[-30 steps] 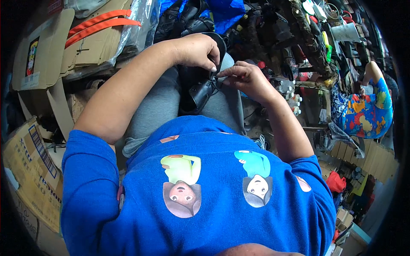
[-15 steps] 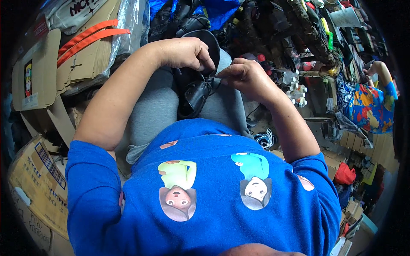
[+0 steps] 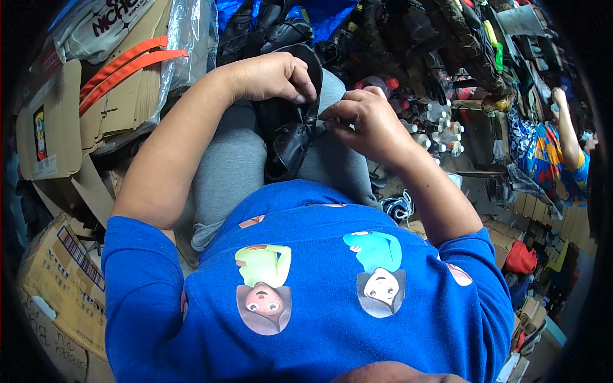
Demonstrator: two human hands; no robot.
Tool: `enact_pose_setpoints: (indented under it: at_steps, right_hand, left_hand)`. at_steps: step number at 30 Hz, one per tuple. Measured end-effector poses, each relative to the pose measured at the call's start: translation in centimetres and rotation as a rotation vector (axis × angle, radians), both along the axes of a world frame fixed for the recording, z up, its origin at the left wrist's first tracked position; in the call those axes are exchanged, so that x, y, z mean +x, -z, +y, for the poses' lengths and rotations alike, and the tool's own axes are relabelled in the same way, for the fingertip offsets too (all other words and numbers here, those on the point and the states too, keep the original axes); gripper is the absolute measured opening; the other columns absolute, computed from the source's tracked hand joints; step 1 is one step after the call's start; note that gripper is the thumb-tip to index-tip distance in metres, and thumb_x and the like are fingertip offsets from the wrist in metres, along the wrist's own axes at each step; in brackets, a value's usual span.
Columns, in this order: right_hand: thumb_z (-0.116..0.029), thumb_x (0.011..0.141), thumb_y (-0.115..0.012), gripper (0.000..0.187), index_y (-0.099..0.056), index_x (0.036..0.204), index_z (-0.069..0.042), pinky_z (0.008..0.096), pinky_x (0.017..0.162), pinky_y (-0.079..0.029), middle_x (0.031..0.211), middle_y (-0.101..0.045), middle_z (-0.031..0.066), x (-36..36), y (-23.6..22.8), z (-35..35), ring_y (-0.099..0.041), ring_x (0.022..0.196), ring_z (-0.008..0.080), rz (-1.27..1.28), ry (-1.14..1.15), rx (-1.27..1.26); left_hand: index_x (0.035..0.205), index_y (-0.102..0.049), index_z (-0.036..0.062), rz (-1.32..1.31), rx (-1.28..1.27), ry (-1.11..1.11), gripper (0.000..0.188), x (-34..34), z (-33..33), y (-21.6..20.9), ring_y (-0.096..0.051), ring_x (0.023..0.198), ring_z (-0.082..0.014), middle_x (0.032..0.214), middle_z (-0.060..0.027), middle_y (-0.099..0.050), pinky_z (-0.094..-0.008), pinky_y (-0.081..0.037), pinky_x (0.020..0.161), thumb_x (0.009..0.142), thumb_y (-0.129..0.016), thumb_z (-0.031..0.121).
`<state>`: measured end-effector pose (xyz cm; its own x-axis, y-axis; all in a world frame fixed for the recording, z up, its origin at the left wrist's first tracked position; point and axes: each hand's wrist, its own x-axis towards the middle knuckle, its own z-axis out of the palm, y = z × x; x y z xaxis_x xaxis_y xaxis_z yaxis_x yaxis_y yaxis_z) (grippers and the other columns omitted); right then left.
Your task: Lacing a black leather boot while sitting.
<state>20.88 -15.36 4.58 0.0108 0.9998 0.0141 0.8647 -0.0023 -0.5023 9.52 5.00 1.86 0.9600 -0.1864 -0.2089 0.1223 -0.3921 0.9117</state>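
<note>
A black leather shoe (image 3: pixel 289 152) rests between my thighs, its toe pointing towards my belly. Over its opening, my left hand (image 3: pixel 281 78) is closed with bent fingers and the thumb pressed in; what they pinch is too small to make out. On the other side, my right hand (image 3: pixel 364 119) pinches a dark shoelace at the shoe's lacing, finger and thumb together. A curved black piece (image 3: pixel 311 60) rises behind the left fingers. Part of the shoe's far end is hidden by my left hand.
More black shoes (image 3: pixel 285 33) lie ahead on blue plastic sheeting. Cardboard boxes (image 3: pixel 48 121) and orange strips (image 3: pixel 131 70) are at the left. Small bottles (image 3: pixel 445 133) and cluttered tools stand at the right, where another person's arm (image 3: pixel 565 127) shows.
My right hand has shifted slightly, its fingers still close to the lacing. The left hand has hardly moved. At the far right, the other person's arm has changed position.
</note>
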Motion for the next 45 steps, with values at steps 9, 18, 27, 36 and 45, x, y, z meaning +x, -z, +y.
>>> enact_pose_setpoints:
  at_steps: [9, 18, 27, 36, 45]
  right_hand:
    - [-0.015, 0.072, -0.068, 0.014, -0.071, 0.086, -0.014, 0.0381, 0.079, -0.043, 0.077, -0.061, 0.0061, 0.8, 0.6, 1.1, -0.061, 0.083, 0.0240, 0.002, -0.012, -0.030]
    - [-0.007, 0.082, -0.067, 0.016, -0.071, 0.098, -0.009, 0.0280, 0.080, -0.044, 0.084, -0.055, 0.0011, 2.9, 2.3, 1.6, -0.054, 0.085, 0.0136, 0.567, 0.031, -0.292]
    - [-0.013, 0.084, -0.067, 0.017, -0.072, 0.100, -0.012, 0.0283, 0.083, -0.043, 0.086, -0.058, 0.0010, 3.8, 3.5, 1.8, -0.053, 0.088, 0.0138, 0.617, -0.030, -0.365]
    - [-0.012, 0.085, -0.066, 0.016, -0.071, 0.099, -0.008, 0.0272, 0.084, -0.043, 0.090, -0.058, 0.0010, 4.2, 4.0, 1.8, -0.054, 0.090, 0.0132, 0.720, 0.001, -0.375]
    - [-0.010, 0.086, -0.065, 0.016, -0.071, 0.100, -0.007, 0.0265, 0.088, -0.043, 0.094, -0.060, 0.0012, 4.1, 3.8, 1.5, -0.055, 0.094, 0.0129, 0.781, 0.067, -0.413]
  left_hand:
    - [0.093, -0.072, 0.0053, -0.021, 0.039, -0.003, 0.021, 0.4, -0.1, 0.3, -0.052, 0.080, -0.0147, 0.076, -0.0024, -0.050, -0.0265, -0.043, 0.076, 0.073, -0.067, 0.005]
    - [0.101, -0.071, 0.0082, -0.071, 0.133, 0.050, 0.035, -0.1, 0.3, 1.0, -0.052, 0.091, -0.0175, 0.093, -0.0038, -0.050, -0.0281, -0.043, 0.083, 0.066, -0.074, 0.005]
    - [0.099, -0.072, 0.0102, -0.093, 0.237, -0.010, 0.038, -0.5, -0.4, 0.8, -0.051, 0.093, -0.0197, 0.094, -0.0043, -0.049, -0.0292, -0.043, 0.084, 0.062, -0.077, 0.007]
    - [0.099, -0.073, 0.0120, -0.161, 0.289, -0.033, 0.036, -0.9, -0.9, 0.9, -0.051, 0.090, -0.0202, 0.092, -0.0042, -0.048, -0.0303, -0.043, 0.080, 0.062, -0.077, 0.010]
    - [0.093, -0.074, 0.0130, -0.250, 0.362, -0.068, 0.034, -1.2, -1.5, -0.6, -0.053, 0.083, -0.0199, 0.086, -0.0034, -0.050, -0.0310, -0.046, 0.074, 0.060, -0.078, 0.007]
